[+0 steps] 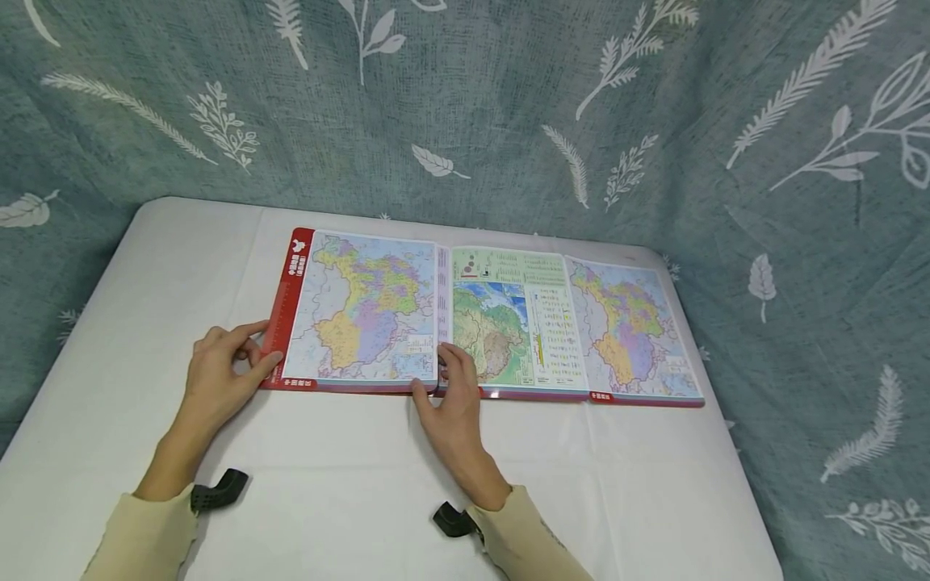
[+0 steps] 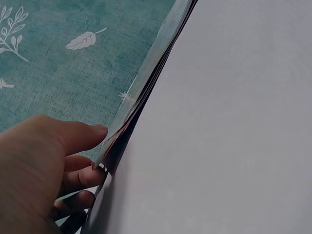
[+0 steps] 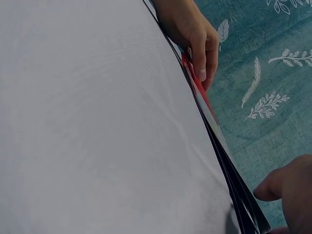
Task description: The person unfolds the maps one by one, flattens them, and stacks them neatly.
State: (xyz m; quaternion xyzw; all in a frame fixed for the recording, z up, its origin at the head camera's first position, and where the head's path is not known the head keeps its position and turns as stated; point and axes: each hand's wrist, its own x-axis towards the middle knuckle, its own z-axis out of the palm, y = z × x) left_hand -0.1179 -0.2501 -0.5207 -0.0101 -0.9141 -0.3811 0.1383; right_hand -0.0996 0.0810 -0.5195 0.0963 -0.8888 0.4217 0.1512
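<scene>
A glossy folding map (image 1: 366, 303) lies spread across the table, its left panel edged by a red strip (image 1: 285, 323). My left hand (image 1: 218, 375) pinches this strip near its lower end, thumb on top. In the left wrist view the left hand's thumb (image 2: 87, 137) and fingers are at the map's edge, where layers stand slightly apart. At the near edge, my right hand (image 1: 456, 415) grips the fold beside the left panel, thumb at the panel's corner and fingers over the fold. The right wrist view shows the right hand's thumb (image 3: 275, 184) against stacked layers.
Further right, the same map continues with a green relief panel (image 1: 490, 331) and another coloured panel (image 1: 632, 331). A white cloth covers the table (image 1: 349, 500). Behind and to the right hangs a teal curtain (image 1: 494, 105) with white leaf prints.
</scene>
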